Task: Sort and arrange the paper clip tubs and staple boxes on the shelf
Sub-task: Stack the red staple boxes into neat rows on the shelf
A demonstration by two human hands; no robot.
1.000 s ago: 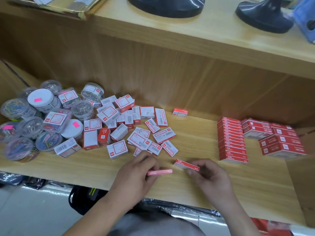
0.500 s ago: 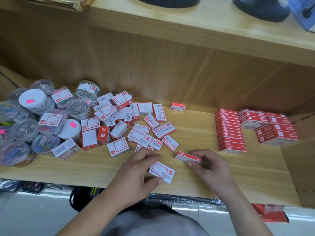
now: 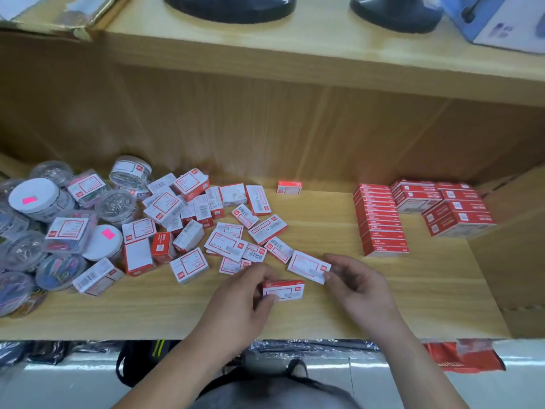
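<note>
Two hands over the shelf (image 3: 324, 314), each with a staple box. Left hand (image 3: 236, 299) has its fingers and thumb curled round a box (image 3: 284, 290), label up, well left of the neat red stack (image 3: 382, 219). Right hand (image 3: 356, 286) pinches the corner of a second box (image 3: 308, 265), just left of the stack's front end, other fingers loosely bent. Messy pile (image 3: 188, 214) of boxes sits further left of the stack, clip tubs (image 3: 38, 199) furthest left. One lone box (image 3: 289, 187) lies by the back wall, left of the stack.
</note>
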